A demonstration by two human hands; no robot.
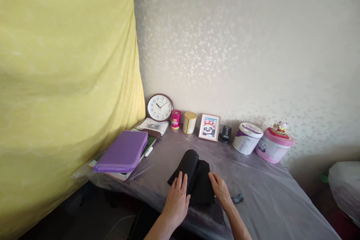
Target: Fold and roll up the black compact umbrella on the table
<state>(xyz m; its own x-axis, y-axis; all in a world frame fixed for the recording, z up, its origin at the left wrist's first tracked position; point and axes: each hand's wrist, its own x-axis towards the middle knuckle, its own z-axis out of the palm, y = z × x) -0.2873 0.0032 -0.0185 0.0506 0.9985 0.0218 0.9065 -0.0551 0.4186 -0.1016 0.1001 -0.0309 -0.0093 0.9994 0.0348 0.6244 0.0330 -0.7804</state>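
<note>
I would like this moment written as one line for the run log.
left hand: on black sheet; right hand: at its right edge; sheet: rounded at left, on table; behind: frame

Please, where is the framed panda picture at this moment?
In the head view, the pale-framed rectangular panda picture stands slightly right of centre on the grey-covered table, between the pale yellow cylindrical can and the small black device.

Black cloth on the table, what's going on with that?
A person has both hands on the black cloth, which lies partly rolled or folded over on the covered table. The left hand rests on the rounded part; the right hand is at the flatter part's right edge. A purple folder lies to the left, and a picture frame stands behind.
</note>
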